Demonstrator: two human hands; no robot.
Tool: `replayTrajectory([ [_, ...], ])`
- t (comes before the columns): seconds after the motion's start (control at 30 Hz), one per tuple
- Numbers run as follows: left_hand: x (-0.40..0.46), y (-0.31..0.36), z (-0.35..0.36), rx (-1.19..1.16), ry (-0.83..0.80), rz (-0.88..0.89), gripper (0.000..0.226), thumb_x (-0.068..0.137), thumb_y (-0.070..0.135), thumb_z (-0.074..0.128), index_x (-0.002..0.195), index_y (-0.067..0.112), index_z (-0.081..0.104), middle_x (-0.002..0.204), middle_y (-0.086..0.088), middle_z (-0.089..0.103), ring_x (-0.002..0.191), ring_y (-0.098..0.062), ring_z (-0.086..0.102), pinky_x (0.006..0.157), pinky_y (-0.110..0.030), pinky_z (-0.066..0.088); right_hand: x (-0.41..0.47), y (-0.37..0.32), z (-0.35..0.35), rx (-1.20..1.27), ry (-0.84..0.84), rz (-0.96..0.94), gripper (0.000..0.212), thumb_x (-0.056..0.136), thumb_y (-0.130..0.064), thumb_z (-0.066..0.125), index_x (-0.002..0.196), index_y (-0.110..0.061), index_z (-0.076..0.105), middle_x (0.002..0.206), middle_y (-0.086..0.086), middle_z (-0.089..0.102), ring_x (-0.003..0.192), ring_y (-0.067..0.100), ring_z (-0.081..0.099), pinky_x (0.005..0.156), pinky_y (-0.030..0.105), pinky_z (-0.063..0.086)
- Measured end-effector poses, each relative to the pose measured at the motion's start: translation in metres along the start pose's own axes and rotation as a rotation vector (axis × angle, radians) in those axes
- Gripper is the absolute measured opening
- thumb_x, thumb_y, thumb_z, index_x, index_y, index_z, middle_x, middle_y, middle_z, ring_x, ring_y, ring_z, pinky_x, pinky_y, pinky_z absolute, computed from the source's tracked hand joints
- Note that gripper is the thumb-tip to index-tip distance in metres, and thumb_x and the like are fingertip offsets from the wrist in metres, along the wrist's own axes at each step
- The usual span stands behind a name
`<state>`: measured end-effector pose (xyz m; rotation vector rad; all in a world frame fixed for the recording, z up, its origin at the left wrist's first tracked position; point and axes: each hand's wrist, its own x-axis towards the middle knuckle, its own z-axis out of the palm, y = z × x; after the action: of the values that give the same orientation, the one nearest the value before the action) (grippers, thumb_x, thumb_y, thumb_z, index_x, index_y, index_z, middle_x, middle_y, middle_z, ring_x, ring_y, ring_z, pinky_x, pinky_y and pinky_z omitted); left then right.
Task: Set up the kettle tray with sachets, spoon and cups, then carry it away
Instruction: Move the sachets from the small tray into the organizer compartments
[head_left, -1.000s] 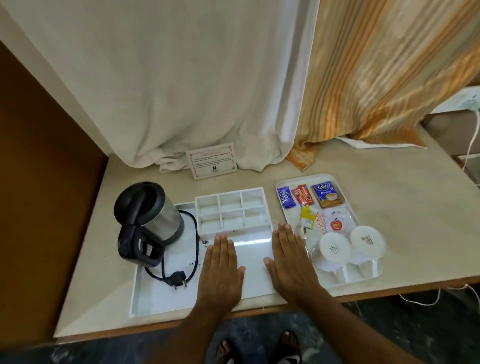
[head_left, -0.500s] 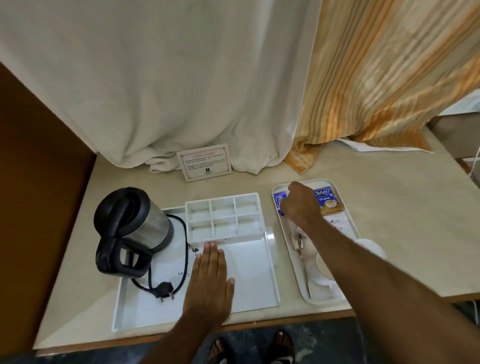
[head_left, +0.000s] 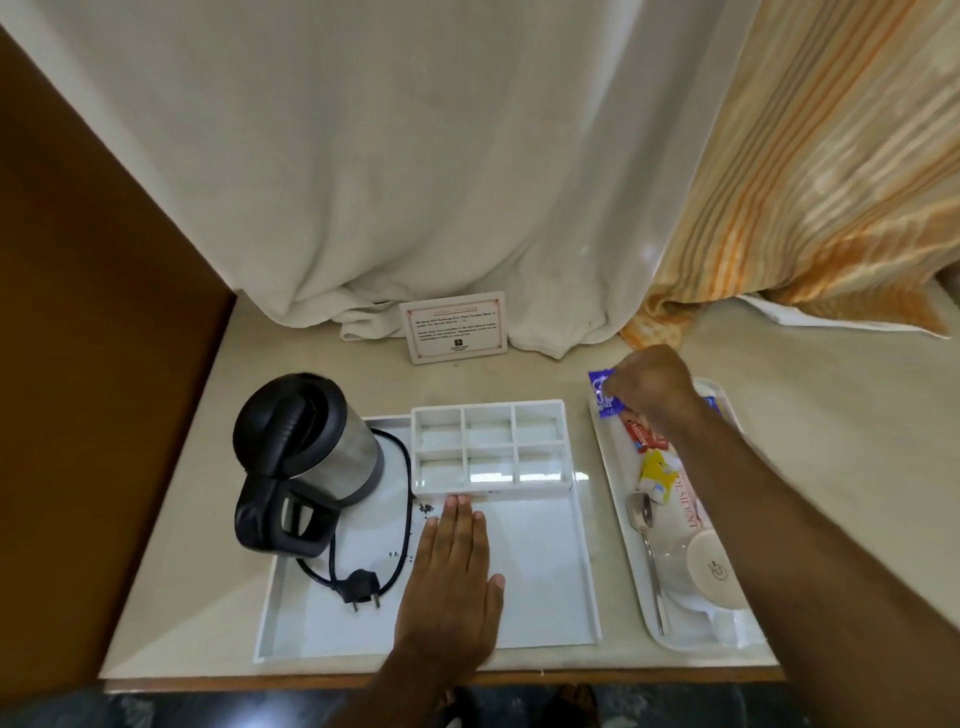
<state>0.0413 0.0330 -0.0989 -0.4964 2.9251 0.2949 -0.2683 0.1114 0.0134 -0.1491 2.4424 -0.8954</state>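
— Fingers (head_left: 612, 385) of the right hand (head_left: 652, 387) pinch what?

— One end of a blue sachet (head_left: 602, 395), held at the far left corner of the small tray (head_left: 618, 470). Its long axis runs roughly away from the person, tilted a little.

— And the left hand (head_left: 454, 577)?

— Flat, palm down, fingers pressed together and pointing away, thumb out to the right. It rests on the floor of the kettle tray (head_left: 535, 587), fingertips just short of the divider (head_left: 489, 446).

— What lies near the sachet?

— A red sachet (head_left: 644, 435) just beside it, then a yellow one (head_left: 657, 467). Nearer the person, a spoon (head_left: 647, 551) lies along the tray's left side, bowl at the far end, handle pointing toward the person. Beside it sits an upturned cup (head_left: 714, 571), partly behind the forearm.

— The kettle tray itself?

— Long axis left to right on the table (head_left: 831, 467). The divider, six compartments, sits in its far right corner. The kettle (head_left: 306, 457) stands at the far left, handle toward the person, its cord (head_left: 395, 519) looped on the tray with the plug (head_left: 359, 586) near the left hand. Dark crumbs (head_left: 427, 507) lie by the fingertips.

— Behind?

— A card (head_left: 454, 327) stands against a white curtain (head_left: 415, 156).
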Motion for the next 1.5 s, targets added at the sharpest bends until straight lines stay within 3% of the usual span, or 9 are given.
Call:
replayTrajectory([
  [0.07,0.001,0.0,0.0,0.0,0.004,0.003,0.07,0.097,0.044,0.03,0.15,0.0,0.017,0.16,-0.021,0.01,0.148,-0.035,0.002,0.114,-0.048,0.007,-0.019,-0.024,0.007,0.252,0.021,-0.147,0.003,0.072,-0.002,0.071,0.07,-0.004,0.069,0.071,0.017,0.067,0.062,0.03,0.065,0.057,0.036,0.056],
  [0.17,0.001,0.0,-0.002,-0.014,-0.007,-0.007,0.071,0.097,0.045,0.026,0.151,0.001,0.012,0.16,-0.019,0.004,0.148,-0.034,-0.004,0.117,-0.05,0.005,-0.058,-0.061,0.048,0.568,-0.23,-0.271,0.015,0.074,0.003,0.075,0.073,-0.012,0.07,0.073,0.008,0.07,0.066,0.022,0.07,0.059,0.032,0.06],
  [0.37,0.002,0.002,-0.004,-0.03,-0.031,-0.04,0.071,0.096,0.047,0.021,0.149,0.003,0.004,0.159,-0.017,0.002,0.147,-0.034,-0.004,0.117,-0.055,0.012,-0.071,-0.071,0.136,-0.044,-0.17,-0.49,0.017,0.079,-0.006,0.069,0.094,-0.013,0.074,0.093,0.006,0.071,0.083,0.02,0.065,0.075,0.031,0.054],
  [0.57,0.002,0.0,0.0,-0.014,-0.021,-0.03,0.071,0.096,0.048,0.018,0.149,0.005,0.0,0.16,-0.016,-0.001,0.147,-0.033,-0.006,0.118,-0.053,0.009,-0.074,-0.063,0.13,-0.262,-0.014,-0.591,0.064,0.073,-0.012,0.076,0.13,-0.019,0.046,0.127,0.007,0.044,0.094,0.027,0.062,0.076,0.033,0.049],
  [0.67,0.002,-0.002,0.004,-0.021,-0.016,-0.007,0.071,0.096,0.046,0.023,0.151,0.003,0.007,0.16,-0.018,0.0,0.148,-0.033,-0.007,0.117,-0.05,0.004,-0.055,-0.044,0.08,-0.294,0.172,-0.492,0.051,0.079,-0.02,0.068,0.126,-0.021,0.049,0.126,0.009,0.048,0.099,0.031,0.062,0.079,0.036,0.049],
  [0.77,0.002,-0.003,0.005,-0.011,-0.02,0.0,0.071,0.097,0.046,0.023,0.152,0.004,0.008,0.161,-0.018,-0.001,0.148,-0.032,-0.009,0.115,-0.048,0.003,-0.028,-0.002,0.022,-0.391,0.336,-0.145,0.035,0.084,-0.021,0.06,0.117,-0.012,0.056,0.123,0.016,0.056,0.109,0.038,0.059,0.087,0.039,0.048],
  [0.9,0.001,-0.002,0.002,0.001,-0.026,-0.009,0.072,0.096,0.047,0.023,0.152,0.005,0.006,0.161,-0.017,-0.003,0.147,-0.032,-0.011,0.115,-0.047,0.001,-0.012,0.04,0.007,-0.435,0.231,0.014,0.035,0.08,-0.024,0.068,0.108,-0.005,0.06,0.117,0.017,0.064,0.112,0.035,0.06,0.085,0.036,0.048],
  [1.13,0.0,-0.001,0.001,0.038,-0.001,-0.001,0.072,0.096,0.046,0.029,0.151,0.002,0.016,0.16,-0.019,0.008,0.147,-0.035,0.001,0.114,-0.046,0.004,-0.002,0.051,0.026,-0.544,0.239,-0.071,0.024,0.084,-0.016,0.061,0.107,-0.012,0.062,0.114,0.01,0.064,0.108,0.03,0.061,0.082,0.035,0.048],
  [1.5,0.001,-0.001,0.003,0.027,0.007,-0.01,0.073,0.096,0.048,0.03,0.151,0.004,0.015,0.16,-0.018,0.009,0.147,-0.034,0.003,0.114,-0.046,0.005,0.009,0.053,0.02,-0.35,0.195,-0.023,0.056,0.072,-0.025,0.081,0.117,-0.005,0.054,0.117,0.015,0.064,0.109,0.033,0.061,0.086,0.038,0.049],
])
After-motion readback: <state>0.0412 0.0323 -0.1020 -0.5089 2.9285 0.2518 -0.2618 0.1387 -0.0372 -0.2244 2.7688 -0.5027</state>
